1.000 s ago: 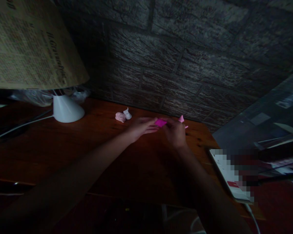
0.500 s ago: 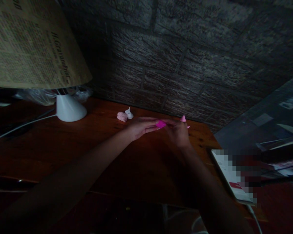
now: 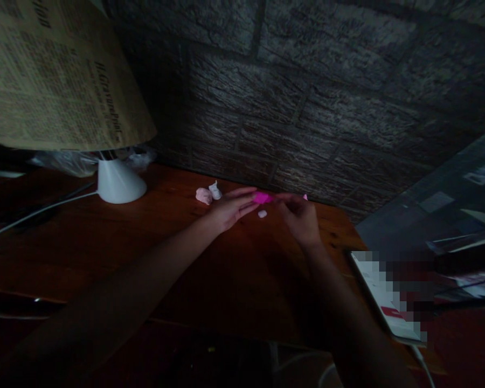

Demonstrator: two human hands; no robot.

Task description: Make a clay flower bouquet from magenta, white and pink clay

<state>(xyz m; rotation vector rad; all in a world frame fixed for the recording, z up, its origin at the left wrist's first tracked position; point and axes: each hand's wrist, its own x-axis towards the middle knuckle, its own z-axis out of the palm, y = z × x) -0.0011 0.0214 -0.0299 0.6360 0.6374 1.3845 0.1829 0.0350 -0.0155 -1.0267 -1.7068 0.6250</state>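
Observation:
Between my two hands is a small bright pink piece (image 3: pixel 262 198), blocky and soft-looking. My left hand (image 3: pixel 232 210) grips it from the left with its fingertips. The thumb and fingers of my right hand (image 3: pixel 300 215) pinch at its right end. Just below the piece, a small pale lump (image 3: pixel 262 214) shows on the wooden table (image 3: pixel 226 269). Beyond my left hand lie a light pink lump (image 3: pixel 203 195) and a white lump (image 3: pixel 215 189), side by side. A pink tip (image 3: pixel 305 197) pokes out behind my right hand, mostly hidden.
On the left stands a lamp with a white base (image 3: pixel 121 183) and a newsprint shade (image 3: pixel 64 81). Its cord runs left across the table. A dark brick wall (image 3: pixel 291 97) borders the back. At the right edge lies a tablet-like device (image 3: pixel 388 302), partly blurred, with a cable.
My hands have drawn slightly apart, and more of the bright pink piece shows. The pale lump below it has come into sight. My right hand now covers most of the pink cone.

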